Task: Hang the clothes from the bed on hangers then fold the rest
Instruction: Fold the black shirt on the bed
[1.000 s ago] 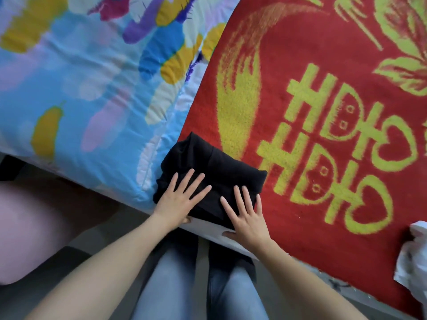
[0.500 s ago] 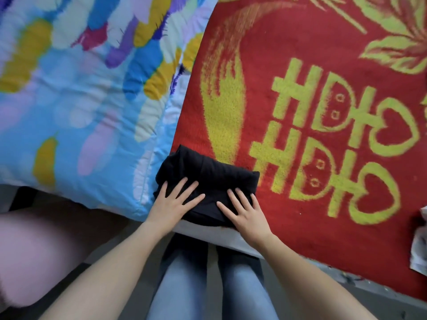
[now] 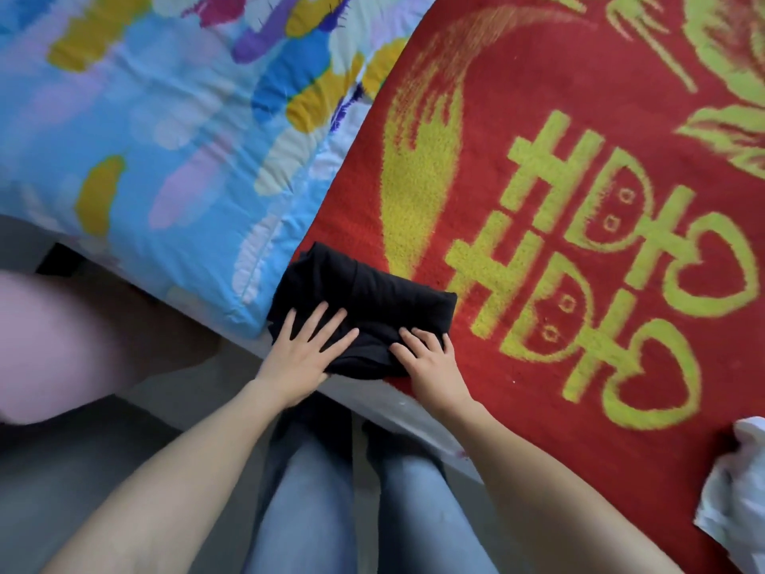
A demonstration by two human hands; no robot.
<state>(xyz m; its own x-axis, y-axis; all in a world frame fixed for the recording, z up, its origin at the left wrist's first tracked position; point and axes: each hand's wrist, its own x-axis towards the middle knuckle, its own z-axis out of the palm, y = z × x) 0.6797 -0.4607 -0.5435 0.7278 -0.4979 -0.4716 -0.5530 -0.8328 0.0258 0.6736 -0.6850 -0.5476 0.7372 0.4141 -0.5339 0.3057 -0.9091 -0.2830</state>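
A small folded black garment [image 3: 372, 292] lies at the near edge of the bed, on the red blanket [image 3: 517, 366] with yellow-green characters. My left hand [image 3: 304, 350] lies flat on the garment's near left part, fingers straight and spread. My right hand [image 3: 430, 362] is at its near right corner, fingers bent and digging into the fabric, which bunches up between my two hands.
A blue quilt [image 3: 165, 138] with coloured patches lies left of the garment, touching it. A crumpled white cloth [image 3: 741, 503] sits at the right edge on the blanket. A pink object [image 3: 54, 345] stands on the floor to the left. My legs in jeans are below the bed edge [image 3: 418, 416].
My right hand's fingers went from flat and straight to bent, gathering the garment's near right corner. The left hand stayed flat on the garment. The view shifted slightly.
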